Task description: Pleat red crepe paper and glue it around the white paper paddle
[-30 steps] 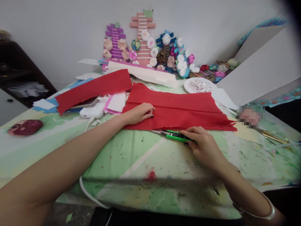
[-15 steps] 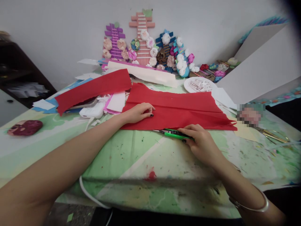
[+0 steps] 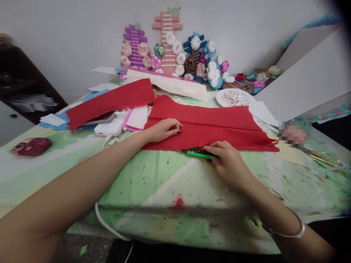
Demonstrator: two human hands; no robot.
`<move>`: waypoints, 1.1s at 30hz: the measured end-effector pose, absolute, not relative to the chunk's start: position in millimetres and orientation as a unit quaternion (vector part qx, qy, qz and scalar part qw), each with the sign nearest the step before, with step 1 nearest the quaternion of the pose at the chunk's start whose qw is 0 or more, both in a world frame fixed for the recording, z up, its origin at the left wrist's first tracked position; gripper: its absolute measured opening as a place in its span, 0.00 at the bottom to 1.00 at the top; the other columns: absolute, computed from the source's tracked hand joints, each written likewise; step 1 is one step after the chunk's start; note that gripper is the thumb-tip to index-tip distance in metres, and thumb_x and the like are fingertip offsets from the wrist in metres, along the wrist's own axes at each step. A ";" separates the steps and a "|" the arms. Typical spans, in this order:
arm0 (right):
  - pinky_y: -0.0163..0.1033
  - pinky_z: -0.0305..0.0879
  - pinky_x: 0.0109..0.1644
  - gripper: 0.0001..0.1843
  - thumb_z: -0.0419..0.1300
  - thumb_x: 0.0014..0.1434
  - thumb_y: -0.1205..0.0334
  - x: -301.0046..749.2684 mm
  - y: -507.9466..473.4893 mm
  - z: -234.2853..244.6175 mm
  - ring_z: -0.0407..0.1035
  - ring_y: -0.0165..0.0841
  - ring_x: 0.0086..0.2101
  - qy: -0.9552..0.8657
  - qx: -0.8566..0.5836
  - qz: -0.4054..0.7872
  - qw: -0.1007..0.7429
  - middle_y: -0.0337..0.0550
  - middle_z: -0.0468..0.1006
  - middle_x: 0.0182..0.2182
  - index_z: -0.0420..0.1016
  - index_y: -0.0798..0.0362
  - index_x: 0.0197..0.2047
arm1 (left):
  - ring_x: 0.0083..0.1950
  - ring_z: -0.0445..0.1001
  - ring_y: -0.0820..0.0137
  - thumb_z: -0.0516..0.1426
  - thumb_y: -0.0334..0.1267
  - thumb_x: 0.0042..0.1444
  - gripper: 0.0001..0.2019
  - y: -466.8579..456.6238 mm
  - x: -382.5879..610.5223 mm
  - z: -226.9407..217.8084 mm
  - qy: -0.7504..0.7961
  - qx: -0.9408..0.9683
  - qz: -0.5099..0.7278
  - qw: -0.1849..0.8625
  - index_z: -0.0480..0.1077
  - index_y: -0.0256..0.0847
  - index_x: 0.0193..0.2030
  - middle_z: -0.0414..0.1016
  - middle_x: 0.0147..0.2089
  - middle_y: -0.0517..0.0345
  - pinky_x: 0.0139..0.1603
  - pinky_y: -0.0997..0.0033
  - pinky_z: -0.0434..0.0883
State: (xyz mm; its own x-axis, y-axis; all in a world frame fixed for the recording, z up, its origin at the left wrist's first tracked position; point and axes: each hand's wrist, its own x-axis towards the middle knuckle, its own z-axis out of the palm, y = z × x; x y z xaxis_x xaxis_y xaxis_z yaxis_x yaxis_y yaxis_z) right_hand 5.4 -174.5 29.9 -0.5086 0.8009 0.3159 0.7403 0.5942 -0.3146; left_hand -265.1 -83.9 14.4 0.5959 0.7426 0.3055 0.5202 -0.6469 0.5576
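On tablecloth [image 3: 164, 179], red sheet [image 3: 216, 118] (creased)

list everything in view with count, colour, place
Sheet: 1, red, centre
Strip: 1, red, left
Cutter: 1, green, sheet's near edge
Plate: 1, white, behind sheet
Long paper: 1, cream, behind sheet
Crafts: several, multicoloured, by wall
Scissors: 1, gold, right
Device: 1, white, left
Patterned object: 1, maroon, left
Papers: several, blue, left
Cable: 1, white, front
Tablecloth: 1, greenish, beneath
Shelf: 1, dark, left
Board: at least 1, white, right
Bracelet: 1, silver, lower right
Left grip: 1, bare, on sheet
Right grip: 1, bare, holding cutter
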 end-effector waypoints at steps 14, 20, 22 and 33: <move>0.48 0.66 0.44 0.24 0.51 0.53 0.76 18.0 -179.7 31.3 0.67 0.41 0.40 -0.867 -0.435 0.047 0.238 0.51 0.77 0.40 0.80 0.52 0.48 | 0.54 0.71 0.63 0.50 0.38 0.62 0.08 -85.6 -265.0 16.3 0.369 0.868 0.254 0.214 0.59 0.41 0.32 0.72 0.53 0.46 0.53 0.59 0.66; 0.46 0.66 0.41 0.23 0.51 0.53 0.75 26.3 -188.6 35.2 0.68 0.40 0.38 -0.864 -0.444 0.044 0.233 0.50 0.77 0.39 0.79 0.51 0.48 | 0.53 0.71 0.62 0.50 0.38 0.62 0.08 -86.3 -264.4 16.8 0.370 0.867 0.255 0.215 0.59 0.41 0.31 0.73 0.53 0.46 0.53 0.59 0.67; 0.46 0.66 0.42 0.23 0.51 0.54 0.75 27.0 -192.7 36.2 0.68 0.40 0.38 -0.862 -0.450 0.047 0.230 0.50 0.77 0.39 0.79 0.52 0.48 | 0.53 0.71 0.62 0.50 0.39 0.62 0.08 -86.6 -264.1 17.2 0.369 0.866 0.257 0.218 0.58 0.41 0.31 0.73 0.53 0.45 0.53 0.59 0.67; 0.46 0.66 0.41 0.22 0.52 0.55 0.75 17.7 -197.7 34.3 0.68 0.41 0.39 -0.859 -0.454 0.047 0.230 0.50 0.77 0.39 0.78 0.52 0.48 | 0.53 0.71 0.62 0.50 0.39 0.61 0.08 -86.0 -265.3 16.0 0.368 0.865 0.257 0.223 0.59 0.41 0.31 0.72 0.53 0.45 0.52 0.59 0.66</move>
State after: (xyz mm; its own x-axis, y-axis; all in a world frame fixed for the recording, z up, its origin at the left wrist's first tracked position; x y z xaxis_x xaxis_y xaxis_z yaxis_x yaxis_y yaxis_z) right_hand 17.7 -197.7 34.3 -0.4818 0.8021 0.3529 0.7587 0.5833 -0.2901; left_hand -265.3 -86.0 16.0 0.5976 0.7510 0.2807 0.5216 -0.6301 0.5752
